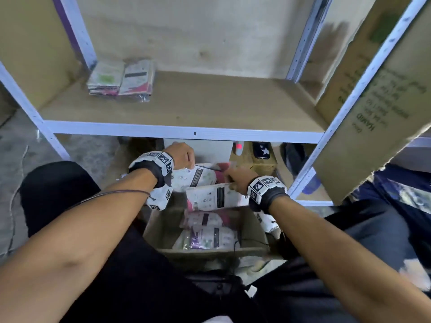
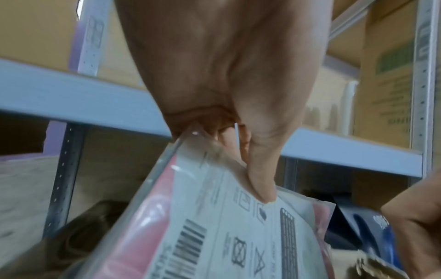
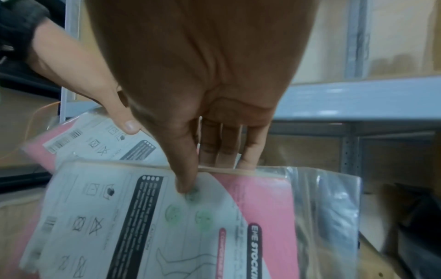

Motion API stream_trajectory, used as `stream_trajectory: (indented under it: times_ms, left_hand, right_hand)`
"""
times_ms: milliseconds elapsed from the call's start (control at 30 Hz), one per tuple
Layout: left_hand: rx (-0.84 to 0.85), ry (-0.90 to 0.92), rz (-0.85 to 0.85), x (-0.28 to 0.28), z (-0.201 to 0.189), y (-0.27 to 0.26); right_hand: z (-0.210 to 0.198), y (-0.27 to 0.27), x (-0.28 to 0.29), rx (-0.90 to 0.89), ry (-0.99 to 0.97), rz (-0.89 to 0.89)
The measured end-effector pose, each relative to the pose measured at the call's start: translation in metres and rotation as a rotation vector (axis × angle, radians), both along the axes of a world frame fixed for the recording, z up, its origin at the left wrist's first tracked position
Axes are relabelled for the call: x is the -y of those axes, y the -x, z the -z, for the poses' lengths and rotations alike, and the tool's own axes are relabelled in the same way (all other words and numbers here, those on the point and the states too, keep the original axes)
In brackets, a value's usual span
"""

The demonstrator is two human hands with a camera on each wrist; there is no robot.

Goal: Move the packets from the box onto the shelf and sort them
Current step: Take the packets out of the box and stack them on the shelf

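Both hands held packets above the box, below the shelf.

On the far left of the shelf board (image 1: 210, 106) lay a small stack of packets (image 1: 121, 78), set side by side in two piles. Lower down, the left hand (image 1: 180, 156) pinched the top edge of a pink-and-white packet (image 2: 238, 236), thumb curled on its printed face and fingers behind. Just beside it to the right, the right hand (image 1: 235, 177) gripped a second packet (image 1: 217, 197) the same way, thumb on the front, fingers behind its top edge. Under both lay the open cardboard box (image 1: 161, 220) on the floor, with more packets (image 1: 207, 236) inside.
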State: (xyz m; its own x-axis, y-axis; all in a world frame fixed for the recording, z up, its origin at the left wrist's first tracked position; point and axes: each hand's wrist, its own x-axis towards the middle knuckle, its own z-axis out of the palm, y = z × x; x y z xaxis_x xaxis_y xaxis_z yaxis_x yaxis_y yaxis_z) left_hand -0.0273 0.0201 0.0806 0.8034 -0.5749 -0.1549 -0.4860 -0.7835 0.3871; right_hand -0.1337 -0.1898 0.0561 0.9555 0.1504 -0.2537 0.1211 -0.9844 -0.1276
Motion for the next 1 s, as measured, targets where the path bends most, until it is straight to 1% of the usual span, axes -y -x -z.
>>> stream_trajectory:
  times_ms: [133, 267, 400, 567, 733, 867, 1000]
  left_hand:
    - [0.039, 0.047, 0.011, -0.005, -0.054, 0.008]
    - [0.095, 0.099, -0.048, -0.012, -0.097, 0.011]
    - [0.098, 0.164, -0.074, -0.024, -0.127, 0.008]
    - [0.098, 0.2, -0.145, -0.041, -0.148, -0.006]
    - [0.059, 0.425, -0.266, -0.058, -0.154, -0.03]
    - [-0.03, 0.615, -0.392, -0.073, -0.155, -0.054]
    - [-0.138, 0.832, -0.525, -0.083, -0.148, -0.078]
  right_hand:
    - [-0.042, -0.002, 0.011, 0.083, -0.003, 0.009]
    - [-0.087, -0.006, 0.017, 0.173, 0.034, 0.028]
    - [-0.12, -0.008, 0.023, 0.256, 0.02, 0.054]
    - [-0.141, -0.012, 0.04, 0.322, -0.142, 0.112]
    - [-0.146, -0.026, 0.062, 0.372, -0.363, 0.201]
    - [-0.148, -0.04, 0.072, 0.294, -0.691, 0.293]
    - [-0.143, -0.061, 0.066, 0.242, -1.076, 0.465]
